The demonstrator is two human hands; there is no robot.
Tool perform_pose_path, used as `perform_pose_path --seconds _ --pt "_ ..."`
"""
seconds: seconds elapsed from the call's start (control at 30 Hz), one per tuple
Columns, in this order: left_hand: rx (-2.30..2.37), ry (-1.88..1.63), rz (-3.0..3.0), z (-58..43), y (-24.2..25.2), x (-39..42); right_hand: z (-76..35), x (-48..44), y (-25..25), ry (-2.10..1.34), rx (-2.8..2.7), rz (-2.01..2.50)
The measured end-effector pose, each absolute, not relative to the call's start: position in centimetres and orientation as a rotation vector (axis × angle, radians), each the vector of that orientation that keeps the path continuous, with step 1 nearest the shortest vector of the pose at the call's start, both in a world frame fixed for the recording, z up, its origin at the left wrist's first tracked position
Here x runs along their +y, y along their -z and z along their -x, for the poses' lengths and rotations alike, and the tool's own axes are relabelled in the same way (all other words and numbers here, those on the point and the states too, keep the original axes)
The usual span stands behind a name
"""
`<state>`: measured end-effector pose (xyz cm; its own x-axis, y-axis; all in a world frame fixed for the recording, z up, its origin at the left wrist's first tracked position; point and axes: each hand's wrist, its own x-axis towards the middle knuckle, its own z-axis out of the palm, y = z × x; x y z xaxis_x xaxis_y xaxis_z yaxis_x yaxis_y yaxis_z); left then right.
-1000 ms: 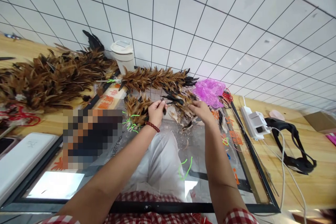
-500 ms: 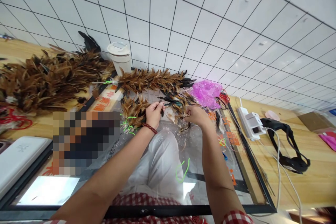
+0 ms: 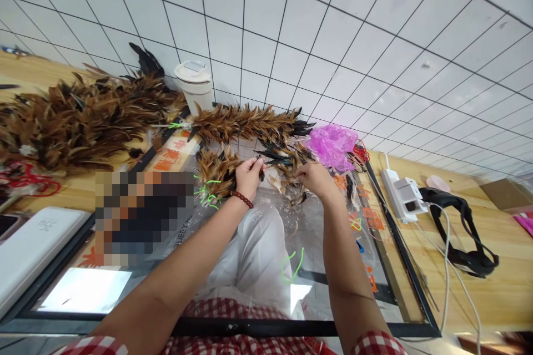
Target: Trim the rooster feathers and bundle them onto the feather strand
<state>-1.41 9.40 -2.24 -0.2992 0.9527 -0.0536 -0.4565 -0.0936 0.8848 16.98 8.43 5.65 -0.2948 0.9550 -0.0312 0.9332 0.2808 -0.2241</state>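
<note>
My left hand [image 3: 249,177], with a red bead bracelet on the wrist, pinches a dark feather [image 3: 262,176] between thumb and fingers. It is right beside a short bundle of brown feathers [image 3: 217,169] with bright green ties [image 3: 207,194]. Across from it, my right hand [image 3: 314,179] has its fingers closed at the edge of a loose pile of brown and black feathers [image 3: 287,180]; the feather at its fingertips is mostly hidden. Behind both hands lies a long brown feather strip [image 3: 245,123] with black tips at its right end.
A glass sheet in a black frame [image 3: 400,222] covers the work area. A lidded cup [image 3: 195,89] and a large feather heap [image 3: 79,122] are left; a pink plastic bag [image 3: 333,146], power strip [image 3: 400,194] and black head strap [image 3: 458,233] right. A white box-like device [image 3: 45,255] lies near left.
The view has shifted slightly. My right hand's fingers have drawn closer together at the loose feathers. My left hand keeps its pinch in about the same place.
</note>
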Motion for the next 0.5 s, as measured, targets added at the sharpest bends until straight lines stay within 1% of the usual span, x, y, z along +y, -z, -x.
perform_pose_path --seconds 0.13,0.2,0.23,0.3,0.37,0.4,0.43,0.5 --pt "1.017 -1.633 -0.666 1.5 2.1 9.3 -17.6 7.9 -7.3 -0.179 -2.122 1.625" --pt "1.021 -1.63 -0.649 1.5 1.9 9.3 -18.1 7.4 -8.2 -0.224 -1.905 1.541" --pt "1.021 -1.625 -0.651 1.6 1.8 9.2 -18.2 7.1 -8.5 -0.322 -1.832 1.502" --pt "0.988 -1.589 -0.684 1.6 1.6 9.0 -18.3 6.7 -9.0 -0.639 -1.804 1.419" --pt "0.907 -1.478 -0.737 1.6 1.4 8.7 -18.0 6.4 -9.0 -0.964 -1.907 1.337" --pt "0.861 -1.393 -0.755 1.5 1.3 8.5 -17.7 6.4 -8.8 -1.075 -1.973 1.312" --pt "0.823 -1.304 -0.768 1.4 1.2 8.2 -17.3 6.4 -8.6 -1.14 -2.03 1.301" --pt "0.789 -1.157 -0.784 1.1 1.1 7.8 -16.4 6.7 -8.0 -1.154 -2.098 1.314"
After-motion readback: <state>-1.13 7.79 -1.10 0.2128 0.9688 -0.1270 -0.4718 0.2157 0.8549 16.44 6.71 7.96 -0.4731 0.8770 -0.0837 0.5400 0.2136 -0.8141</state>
